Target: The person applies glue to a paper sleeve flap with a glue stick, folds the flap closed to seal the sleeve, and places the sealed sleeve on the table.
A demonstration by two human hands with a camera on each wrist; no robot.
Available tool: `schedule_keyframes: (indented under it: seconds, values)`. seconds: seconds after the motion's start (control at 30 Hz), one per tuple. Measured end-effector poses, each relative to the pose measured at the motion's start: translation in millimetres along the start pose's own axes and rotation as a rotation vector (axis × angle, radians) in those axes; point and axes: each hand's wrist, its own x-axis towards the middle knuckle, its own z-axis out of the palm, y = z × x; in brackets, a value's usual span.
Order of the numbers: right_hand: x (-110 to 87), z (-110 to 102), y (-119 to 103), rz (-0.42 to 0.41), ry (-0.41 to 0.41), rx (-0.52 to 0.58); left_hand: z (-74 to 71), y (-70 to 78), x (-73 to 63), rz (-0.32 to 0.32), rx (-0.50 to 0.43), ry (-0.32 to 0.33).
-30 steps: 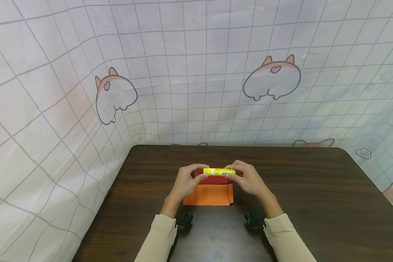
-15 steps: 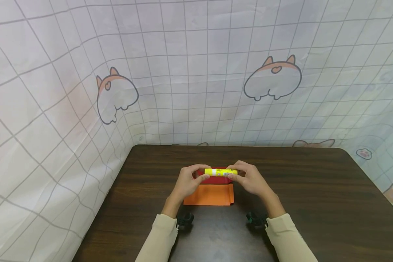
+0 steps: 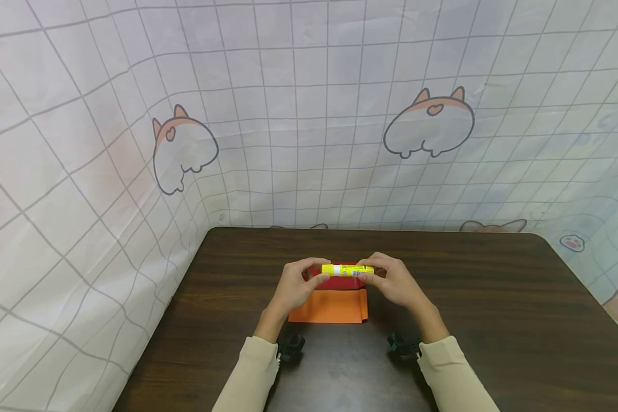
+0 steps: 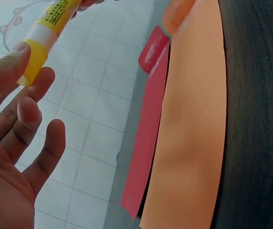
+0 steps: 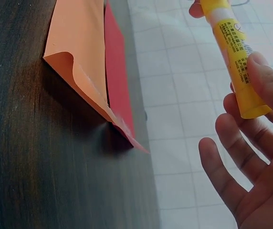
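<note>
A yellow glue stick (image 3: 352,271) with a white band is held level above the table between both hands. My left hand (image 3: 290,285) pinches its yellow cap end between thumb and forefinger; the other fingers are spread loosely in the left wrist view. At the opposite end, my right hand (image 3: 395,282) grips the labelled body (image 5: 233,45) with thumb and fingers, its outer fingers extended. Below lies a folded orange paper (image 3: 325,309), its right edge flap raised and curling in the right wrist view. Just behind it is a red paper (image 3: 337,284), partly hidden by the glue stick.
The papers lie on a dark wood table (image 3: 494,320). A pale grid-patterned cloth (image 3: 309,131) with cartoon animals hangs behind the table and along its left side. A black wrist device (image 3: 290,346) sits under the left wrist, another (image 3: 403,345) under the right.
The right hand has edged slightly to the right, and the glue stick's white band looks a little wider than a second ago. The papers lie as before.
</note>
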Motion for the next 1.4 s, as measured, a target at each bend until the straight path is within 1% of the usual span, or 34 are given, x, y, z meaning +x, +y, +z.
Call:
schedule_keyframes:
  seconds: [0.2,0.43,0.7,0.9,1.23,1.4]
  values:
    - [0.4,0.1,0.8,0.005,-0.003,-0.005,0.4,-0.5,-0.1,-0.01,-0.001,0.005]
    - [0.2,0.0,0.4,-0.013,0.013,-0.019,-0.4,-1.1,0.5,-0.013,-0.013,-0.001]
    - [0.7,-0.7,0.3,0.0,0.012,-0.015,-1.1,-0.4,-0.1,-0.022,-0.012,-0.002]
    - [1.1,-1.2,-0.3,0.004,0.015,-0.012,-1.2,-0.2,0.8,-0.019,-0.003,0.0]
    - [1.5,-1.0,0.9,-0.021,0.033,-0.017,-1.8,-1.8,1.5,-0.019,-0.005,-0.005]
    - [1.7,-1.4,0.1,-0.011,0.032,-0.005,-2.3,-1.4,1.3,-0.015,-0.007,-0.007]
